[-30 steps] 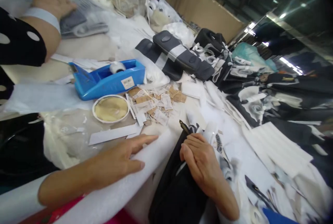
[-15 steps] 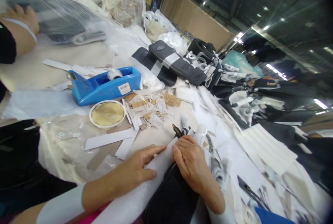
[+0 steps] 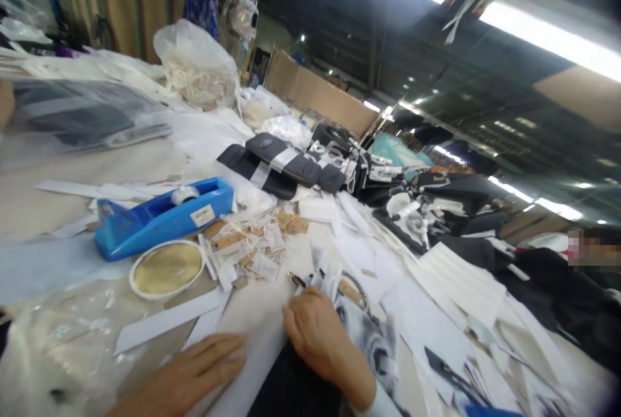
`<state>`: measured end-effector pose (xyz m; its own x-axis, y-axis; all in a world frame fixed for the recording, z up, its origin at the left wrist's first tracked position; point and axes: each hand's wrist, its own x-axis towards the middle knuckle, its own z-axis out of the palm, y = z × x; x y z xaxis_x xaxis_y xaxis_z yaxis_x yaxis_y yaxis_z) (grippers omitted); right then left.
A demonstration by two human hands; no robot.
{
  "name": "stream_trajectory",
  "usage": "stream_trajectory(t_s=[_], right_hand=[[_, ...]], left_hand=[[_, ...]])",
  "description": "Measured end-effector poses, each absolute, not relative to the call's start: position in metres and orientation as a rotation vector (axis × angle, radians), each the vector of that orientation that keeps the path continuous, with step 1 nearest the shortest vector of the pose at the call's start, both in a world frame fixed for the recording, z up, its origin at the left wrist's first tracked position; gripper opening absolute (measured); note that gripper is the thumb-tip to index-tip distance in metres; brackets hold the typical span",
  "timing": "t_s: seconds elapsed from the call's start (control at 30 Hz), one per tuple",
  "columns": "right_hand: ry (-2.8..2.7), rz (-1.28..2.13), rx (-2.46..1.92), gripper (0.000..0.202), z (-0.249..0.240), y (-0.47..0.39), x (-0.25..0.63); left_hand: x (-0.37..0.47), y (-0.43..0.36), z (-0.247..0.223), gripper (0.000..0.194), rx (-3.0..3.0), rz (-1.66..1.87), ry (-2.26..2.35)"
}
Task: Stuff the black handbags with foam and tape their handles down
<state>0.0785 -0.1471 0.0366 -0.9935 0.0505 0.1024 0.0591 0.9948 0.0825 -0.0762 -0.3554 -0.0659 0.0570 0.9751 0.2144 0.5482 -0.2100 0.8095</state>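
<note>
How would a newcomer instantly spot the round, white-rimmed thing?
On the cluttered table, find the long blue tape dispenser. Just on its near side, beyond the left hand, lies the round thing. Its circular white rim and yellowish middle set it apart from the straight white strips and brown tags nearby.

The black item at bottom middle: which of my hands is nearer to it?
Right. The right hand is curled on the upper end of the black item; the left hand is to its left, apart.
</note>
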Motion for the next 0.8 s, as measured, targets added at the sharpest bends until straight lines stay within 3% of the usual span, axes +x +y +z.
stream_trajectory(t_s=[0.07, 0.2, 0.57, 0.7, 0.8], right_hand=[[-3.095, -0.05, -0.105, 0.035, 0.043, -0.147, 0.078], [-3.13, 0.182, -0.245, 0.04, 0.047, -0.142, 0.075], [-3.114, 0.472, -0.271, 0.041, 0.05, -0.14, 0.075], [-3.073, 0.615, -0.323, 0.041, 0.054, -0.141, 0.075], [-2.957, 0.782, -0.294, 0.028, 0.057, -0.143, 0.077]], left_hand=[[-0.071, -0.373, -0.04, 0.056, 1.756, 1.052, 1.586], [-0.062, -0.373, -0.01, 0.053, 1.759, 0.956, 1.28], [-0.02, -0.319, -0.005, 0.01, 0.979, 1.276, 1.61], [-0.01, -0.303, -0.001, 0.006, 0.938, 1.294, 1.607], [-0.007, -0.3, -0.002, 0.008, 0.977, 1.261, 1.667]])
